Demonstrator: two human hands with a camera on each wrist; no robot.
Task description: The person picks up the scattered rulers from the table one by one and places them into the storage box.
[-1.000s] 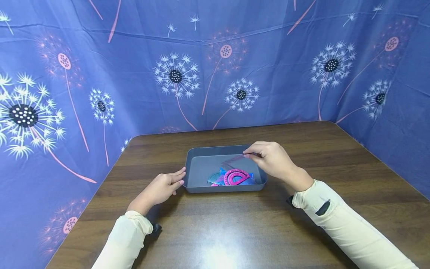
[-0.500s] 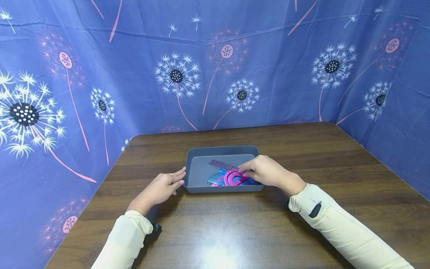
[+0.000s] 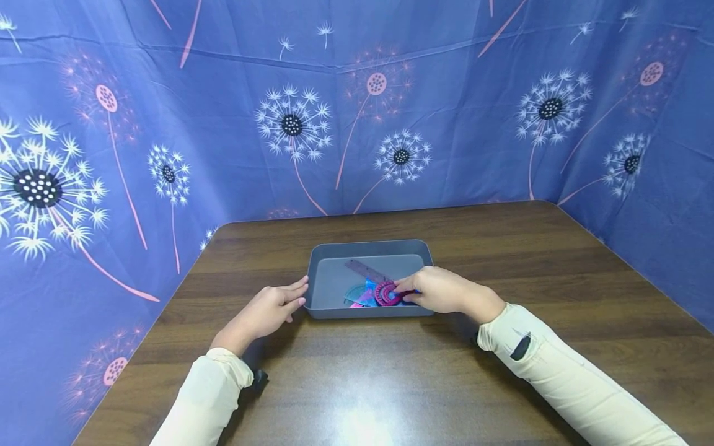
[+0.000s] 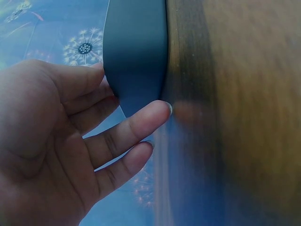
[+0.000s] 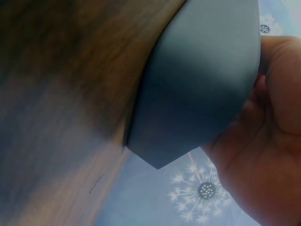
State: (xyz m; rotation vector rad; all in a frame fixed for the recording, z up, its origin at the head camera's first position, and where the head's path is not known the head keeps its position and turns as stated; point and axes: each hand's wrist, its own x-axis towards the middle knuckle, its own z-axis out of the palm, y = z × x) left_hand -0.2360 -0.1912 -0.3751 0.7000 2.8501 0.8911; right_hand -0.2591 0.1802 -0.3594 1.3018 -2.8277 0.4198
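In the head view a grey tray [image 3: 340, 313] stands on the table. My left hand [image 3: 270, 313] touches its left end with extended fingers; in the left wrist view the fingertips [image 4: 157, 113] lie against the tray wall. My right hand [image 3: 446, 290] reaches over the tray's right side and pinches a pink protractor [image 3: 382, 295] by its right part. Behind the protractor a see-through purple ruler [image 3: 365, 269] slants across the tray floor. Blue [image 3: 369, 286] and teal [image 3: 352, 293] see-through pieces lie beside it. In the right wrist view the tray wall hides the right fingertips.
The brown wooden table [image 3: 357, 359] extends around the tray on all sides. A blue cloth [image 3: 346, 179] printed with dandelions hangs behind the table and along its sides.
My right hand has come down into the tray with the purple ruler, let it go and taken hold of the pink protractor, which now looks tilted. The left hand stays put.
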